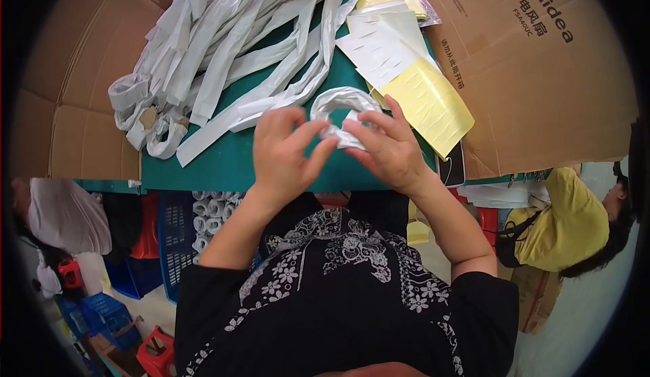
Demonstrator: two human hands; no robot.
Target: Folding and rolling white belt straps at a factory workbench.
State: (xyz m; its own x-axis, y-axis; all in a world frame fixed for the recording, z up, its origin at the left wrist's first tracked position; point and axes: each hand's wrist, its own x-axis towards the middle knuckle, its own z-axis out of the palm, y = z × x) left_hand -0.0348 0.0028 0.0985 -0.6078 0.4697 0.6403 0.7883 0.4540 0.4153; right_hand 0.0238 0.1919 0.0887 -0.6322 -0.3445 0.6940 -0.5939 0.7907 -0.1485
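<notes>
A white strip, apparently fabric, is curled into a ring (344, 95) just above the near part of the green table. My right hand (393, 150) pinches the ring's right and lower side between thumb and fingers. At the ring's lower left, my left hand (284, 150) has its thumb and fingertips bent in on the strip; this hand is slightly blurred. Beyond my hands spreads a big heap of long white strips (237, 32). Several finished-looking rolled loops (166, 137) sit at the heap's left end.
Slit yellow sheets (433, 103) and white sheets (386, 42) lie right of my hands on the green table (227, 164). Cardboard walls (528, 86) flank both sides. A blue crate (177, 235) of white rolls stands below left. Another person in yellow (569, 221) is at right.
</notes>
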